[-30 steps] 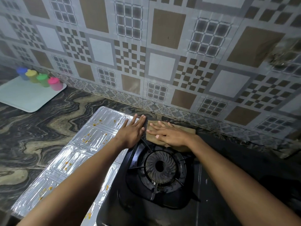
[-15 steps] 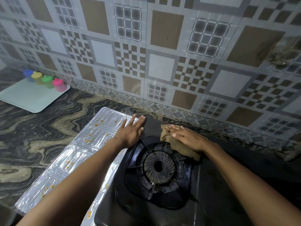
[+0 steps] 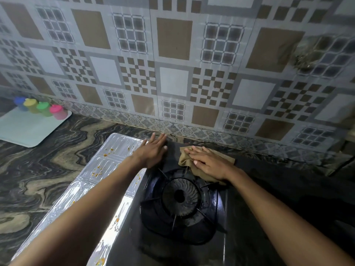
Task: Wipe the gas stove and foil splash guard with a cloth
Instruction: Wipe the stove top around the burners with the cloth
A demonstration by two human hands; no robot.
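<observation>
A black gas stove (image 3: pixel 240 217) fills the lower middle, with a round burner (image 3: pixel 180 196) and its pan support. My right hand (image 3: pixel 207 162) lies flat on a brown cloth (image 3: pixel 185 156), pressing it onto the stove's back edge just behind the burner. My left hand (image 3: pixel 153 152) rests flat, fingers spread, on the stove's back left corner where it meets the foil. The silver foil splash guard (image 3: pixel 99 166) lies flat on the counter left of the stove, dotted with orange food specks.
A patterned tiled wall (image 3: pixel 172 64) stands right behind the stove. A pale tray (image 3: pixel 28 129) with several coloured lidded cups (image 3: pixel 40 108) sits at the far left on the dark marbled counter (image 3: pixel 38 179).
My right hand slid the cloth right along the stove's back edge, then partway back left. My left hand stayed in place.
</observation>
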